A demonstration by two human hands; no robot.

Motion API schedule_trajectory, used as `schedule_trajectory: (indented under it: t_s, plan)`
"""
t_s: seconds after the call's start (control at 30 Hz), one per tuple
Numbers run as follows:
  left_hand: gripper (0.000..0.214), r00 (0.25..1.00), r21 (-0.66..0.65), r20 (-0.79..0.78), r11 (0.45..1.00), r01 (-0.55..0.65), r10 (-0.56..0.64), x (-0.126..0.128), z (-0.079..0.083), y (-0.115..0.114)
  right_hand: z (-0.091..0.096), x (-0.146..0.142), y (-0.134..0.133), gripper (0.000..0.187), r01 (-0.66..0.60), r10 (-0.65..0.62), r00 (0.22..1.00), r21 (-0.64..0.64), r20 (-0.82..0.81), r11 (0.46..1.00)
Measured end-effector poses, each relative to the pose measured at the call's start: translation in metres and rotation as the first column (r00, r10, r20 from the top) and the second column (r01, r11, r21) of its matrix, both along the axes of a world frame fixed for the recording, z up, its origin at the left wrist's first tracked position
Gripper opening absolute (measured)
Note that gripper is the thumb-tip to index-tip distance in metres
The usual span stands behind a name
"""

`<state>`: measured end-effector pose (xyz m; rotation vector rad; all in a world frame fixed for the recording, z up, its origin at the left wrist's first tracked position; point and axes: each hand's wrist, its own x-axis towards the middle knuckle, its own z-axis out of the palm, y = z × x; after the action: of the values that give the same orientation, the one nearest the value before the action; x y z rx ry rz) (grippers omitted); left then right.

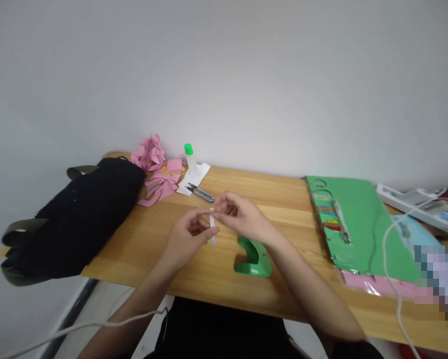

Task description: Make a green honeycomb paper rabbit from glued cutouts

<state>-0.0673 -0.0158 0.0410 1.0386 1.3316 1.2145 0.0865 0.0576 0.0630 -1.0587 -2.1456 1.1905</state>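
Observation:
Over the middle of the table, my left hand (pixel 188 237) is closed, with thumb and fingers pinching a narrow white strip (pixel 213 234) that points downward. My right hand (pixel 242 214) is closed at the strip's upper end, its fingertips touching it there. Exactly how the right fingertips grip is too small to make out. Below my right wrist lies a green curved piece (pixel 254 259) with ridged layers along its inner edge, partly covered by the forearm. Just beyond my hands are blue-handled thread snips (pixel 203 193).
On the left lies a black bag (pixel 92 214) with dark straps. Pink scraps (pixel 160 187), a crumpled pink heap (pixel 149 153) and a green-capped glue bottle (pixel 190 158) stand near the wall. At right are green sheets (pixel 362 224) in clear plastic, crossed by a white cable (pixel 385 249).

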Motion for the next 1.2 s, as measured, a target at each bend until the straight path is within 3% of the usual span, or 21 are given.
schedule_trajectory:
  t_s: [0.07, 0.1, 0.13, 0.3, 0.43, 0.63, 0.9, 1.0, 1.1, 1.2]
  plan:
    - [0.040, 0.999, -0.028, 0.020, 0.999, -0.027, 0.027, -0.009, -0.002, 0.000, -0.004, -0.019, 0.025, 0.025, 0.018, -0.040, 0.960, 0.082, 0.277, 0.996]
    - [0.042, 0.999, -0.035, 0.027, 0.999, -0.042, 0.043, -0.013, -0.002, -0.001, -0.008, -0.030, 0.037, 0.030, -0.017, -0.049, 0.896, 0.144, 0.441, 0.989]
    - [0.042, 0.998, -0.038, 0.033, 0.998, -0.057, 0.058, -0.016, -0.001, -0.001, -0.012, -0.042, 0.047, 0.031, -0.039, -0.046, 0.866, 0.159, 0.497, 0.986]
    - [0.043, 0.995, -0.017, 0.019, 0.996, -0.093, 0.093, -0.027, 0.008, -0.005, -0.034, -0.091, 0.070, 0.030, -0.094, -0.031, 0.783, 0.167, 0.621, 0.981]
    - [0.046, 0.994, -0.027, 0.010, 0.994, -0.110, 0.111, -0.037, 0.009, -0.004, -0.041, -0.105, 0.074, 0.031, -0.063, -0.072, 0.752, 0.180, 0.655, 0.982]
    - [0.048, 0.982, -0.024, 0.007, 0.982, -0.188, 0.188, -0.050, 0.002, 0.006, -0.043, -0.095, 0.086, 0.028, -0.025, -0.071, 0.782, 0.145, 0.619, 0.989]
    - [0.050, 0.977, 0.007, -0.033, 0.977, -0.211, 0.211, -0.057, -0.001, 0.008, -0.043, -0.074, 0.104, 0.019, 0.041, -0.027, 0.924, -0.029, 0.381, 0.999]
    - [0.049, 0.981, 0.040, -0.036, 0.981, -0.189, 0.190, -0.057, 0.002, 0.008, -0.031, -0.059, 0.095, 0.023, 0.070, -0.042, 0.963, -0.097, 0.265, 0.993]
    - [0.047, 0.987, 0.071, -0.021, 0.985, -0.156, 0.158, -0.053, 0.011, 0.008, -0.008, -0.030, 0.075, 0.026, 0.056, -0.035, 0.988, -0.133, 0.151, 0.989]
    - [0.046, 0.994, 0.083, -0.012, 0.991, -0.109, 0.110, -0.046, 0.022, 0.009, 0.018, 0.006, 0.048, 0.033, -0.087, 0.089, 0.996, -0.116, 0.011, 0.989]
